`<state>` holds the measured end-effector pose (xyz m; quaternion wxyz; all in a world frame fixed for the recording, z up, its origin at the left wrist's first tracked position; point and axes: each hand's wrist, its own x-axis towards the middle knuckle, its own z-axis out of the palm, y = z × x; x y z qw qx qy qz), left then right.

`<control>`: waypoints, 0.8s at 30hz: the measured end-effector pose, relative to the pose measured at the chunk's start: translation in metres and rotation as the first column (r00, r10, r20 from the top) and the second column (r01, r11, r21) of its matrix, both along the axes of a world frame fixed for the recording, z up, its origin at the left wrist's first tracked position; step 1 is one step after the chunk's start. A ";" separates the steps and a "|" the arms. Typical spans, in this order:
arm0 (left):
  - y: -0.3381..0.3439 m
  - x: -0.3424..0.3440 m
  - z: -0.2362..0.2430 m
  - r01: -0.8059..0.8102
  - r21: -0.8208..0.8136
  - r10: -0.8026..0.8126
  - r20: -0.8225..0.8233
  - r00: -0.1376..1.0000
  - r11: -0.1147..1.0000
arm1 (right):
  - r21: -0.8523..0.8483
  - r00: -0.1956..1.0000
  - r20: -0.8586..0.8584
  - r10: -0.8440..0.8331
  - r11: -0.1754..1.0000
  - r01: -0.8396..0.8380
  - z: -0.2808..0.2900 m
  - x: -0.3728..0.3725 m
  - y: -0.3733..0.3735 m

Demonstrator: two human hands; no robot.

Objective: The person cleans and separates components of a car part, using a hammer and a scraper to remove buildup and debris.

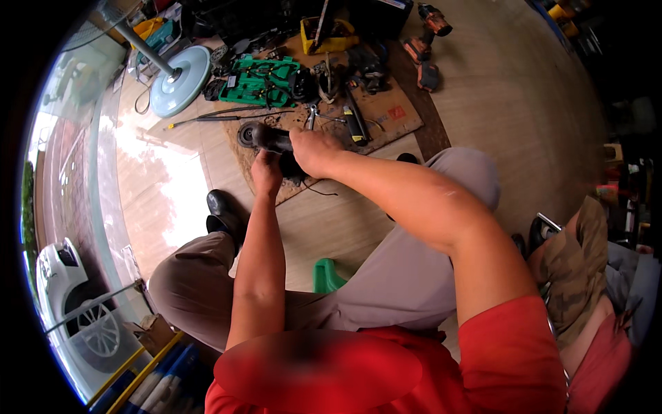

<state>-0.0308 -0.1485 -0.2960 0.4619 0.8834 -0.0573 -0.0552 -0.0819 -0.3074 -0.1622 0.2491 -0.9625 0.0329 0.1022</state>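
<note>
Over the near edge of the cardboard sheet (396, 114), my right hand (316, 150) is closed around the body of a black round-headed part (274, 139). My left hand (267, 171) is closed just below the rounded head, against the same dark piece. Its exact kind cannot be made out, since my fingers cover much of it. Beside the head lies a black ringed wheel (246, 134). A thin dark cord trails out under my right wrist. Just beyond my hands are a shiny wrench (312, 117) and a black-and-yellow handled tool (353, 124).
A green molded tray (258, 81) with dark parts lies farther back, near a yellow bin (327, 38). Cordless power tools (426, 52) lie at the far right. A round pale-blue stand base (181, 83) is at left. Another person's camouflage-clad leg (569, 269) is close on my right.
</note>
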 end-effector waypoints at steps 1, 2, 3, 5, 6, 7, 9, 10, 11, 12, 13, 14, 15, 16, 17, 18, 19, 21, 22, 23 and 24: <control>-0.002 0.000 0.005 -0.007 0.026 0.008 -0.013 1.000 1.000 | 0.007 1.000 -0.001 -0.009 1.000 0.009 0.002 0.000 0.000; -0.004 -0.001 0.007 -0.015 0.052 0.016 -0.026 1.000 0.999 | 0.014 1.000 -0.001 -0.017 1.000 0.017 0.004 0.000 -0.001; -0.005 -0.003 0.007 -0.011 0.018 0.012 -0.019 1.000 1.000 | 0.022 1.000 -0.002 -0.025 0.999 0.025 0.005 0.001 -0.001; -0.007 -0.005 0.013 0.005 0.001 -0.005 -0.011 1.000 1.000 | -0.033 0.996 -0.092 -0.008 0.999 0.005 0.004 0.002 -0.005; -0.007 -0.005 0.016 0.014 -0.007 -0.014 -0.008 1.000 1.000 | -0.060 0.991 -0.137 -0.002 0.998 -0.006 0.003 0.002 -0.006; -0.005 -0.004 0.016 0.009 -0.017 -0.009 -0.004 1.000 1.000 | -0.065 0.992 -0.126 0.014 0.998 -0.022 0.004 -0.001 -0.006; -0.003 -0.004 0.014 0.001 -0.035 -0.001 0.003 1.000 0.999 | -0.065 0.997 -0.078 -0.007 0.998 0.002 0.004 0.002 -0.002; -0.003 -0.005 0.013 -0.004 -0.046 0.004 0.001 1.000 0.999 | -0.065 0.998 -0.059 -0.016 0.998 0.012 0.004 0.002 -0.001; -0.004 -0.006 0.011 -0.005 -0.027 0.005 -0.003 1.000 1.000 | -0.050 0.999 -0.040 -0.030 0.998 0.028 0.003 0.001 -0.001; -0.005 -0.006 0.010 -0.005 -0.007 0.005 -0.007 1.000 1.000 | -0.034 0.999 -0.022 -0.045 0.998 0.044 0.002 -0.001 -0.001; -0.007 -0.002 0.012 -0.003 0.009 0.003 -0.001 1.000 1.000 | -0.020 0.998 0.006 -0.062 0.998 0.062 0.004 0.000 -0.002; -0.006 0.000 0.009 0.014 -0.017 -0.013 0.003 1.000 1.000 | -0.042 0.999 -0.017 -0.046 0.998 0.045 0.003 0.000 -0.002; -0.004 0.001 -0.001 0.032 -0.044 -0.031 0.008 0.999 0.999 | -0.064 0.999 -0.040 -0.031 0.998 0.029 -0.002 0.000 -0.003; -0.003 0.003 -0.011 0.052 -0.071 -0.051 0.018 0.999 0.996 | -0.087 0.998 -0.060 -0.020 0.996 0.014 -0.004 0.002 -0.005; -0.001 0.003 -0.019 0.038 -0.145 -0.034 0.029 0.999 0.989 | -0.067 0.998 -0.056 -0.015 0.998 0.011 -0.004 0.002 -0.005; 0.000 0.006 -0.026 0.020 -0.145 -0.015 0.036 0.999 0.989 | -0.062 0.999 -0.044 -0.026 0.998 0.024 -0.004 0.003 -0.004; 0.000 0.006 -0.030 -0.003 -0.147 0.009 0.037 0.999 0.989 | -0.058 0.999 -0.038 -0.033 0.998 0.031 -0.003 0.003 -0.004; 0.002 0.009 -0.038 -0.020 -0.177 0.028 0.046 0.999 0.984 | -0.051 0.998 -0.020 -0.062 0.997 0.061 0.000 0.003 -0.005; 0.003 0.015 -0.041 -0.017 -0.204 0.029 0.052 0.998 0.979 | -0.047 0.997 -0.011 -0.080 0.996 0.080 0.003 0.004 -0.007; 0.003 0.018 -0.044 -0.016 -0.230 0.030 0.059 0.998 0.973 | -0.043 0.995 -0.001 -0.097 0.994 0.097 0.006 0.005 -0.008; 0.005 0.018 -0.047 -0.020 -0.239 0.036 0.064 0.997 0.971 | -0.036 0.995 0.004 -0.100 0.994 0.101 0.009 0.005 -0.009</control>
